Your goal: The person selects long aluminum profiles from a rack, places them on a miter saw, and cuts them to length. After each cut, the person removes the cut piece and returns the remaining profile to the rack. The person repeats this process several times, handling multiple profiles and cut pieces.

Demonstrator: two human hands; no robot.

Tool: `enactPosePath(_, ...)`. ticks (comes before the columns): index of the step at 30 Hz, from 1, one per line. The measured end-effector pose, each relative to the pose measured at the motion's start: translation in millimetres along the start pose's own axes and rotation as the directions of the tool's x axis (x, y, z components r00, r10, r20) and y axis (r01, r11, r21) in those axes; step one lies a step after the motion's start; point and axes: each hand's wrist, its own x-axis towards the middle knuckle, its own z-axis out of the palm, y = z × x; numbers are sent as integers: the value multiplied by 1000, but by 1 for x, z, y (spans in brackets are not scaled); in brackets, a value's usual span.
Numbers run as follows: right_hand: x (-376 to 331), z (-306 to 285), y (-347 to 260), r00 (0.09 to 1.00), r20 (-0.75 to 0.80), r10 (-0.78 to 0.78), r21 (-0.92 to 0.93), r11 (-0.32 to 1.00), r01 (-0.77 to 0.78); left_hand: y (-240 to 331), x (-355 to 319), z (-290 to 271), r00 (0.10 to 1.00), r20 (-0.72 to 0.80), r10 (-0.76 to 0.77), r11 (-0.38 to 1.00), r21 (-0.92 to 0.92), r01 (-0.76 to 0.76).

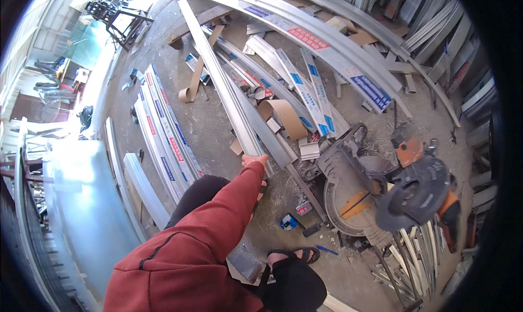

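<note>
My left hand (pixel 255 160), at the end of a red sleeve, is closed round the near end of a long silver metal profile (pixel 220 83). From there the profile slants away to the upper left. Another grey profile (pixel 272 144) runs close along its right side. The miter saw (pixel 354 192), dusty with an orange handle, stands to the right of my hand. My right hand is not in view.
Bundled wrapped profiles (pixel 158 129) lie on the floor at left. Curled cardboard (pixel 284 116) and offcuts litter the middle. A blue tape measure (pixel 289 221) lies near my foot. Long wrapped profiles (pixel 327 50) cross the back; strips (pixel 419 252) are heaped below the saw.
</note>
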Motion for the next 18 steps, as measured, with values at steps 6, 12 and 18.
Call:
enactPosePath(6,-124,-136,-76,993,98,-65,354,935,27,-23,-130,-110,985,153,80,995,-76,-69)
enactPosePath(12,-238,-281,-313,733,373,-569,696,694,184,-64,-258,-242,740,669,69,985,-163,56)
enactPosePath(18,-303,-328,-416,784,349,-514,725,678,123,-1,-379,-395,463,886,-28,962,-102,253)
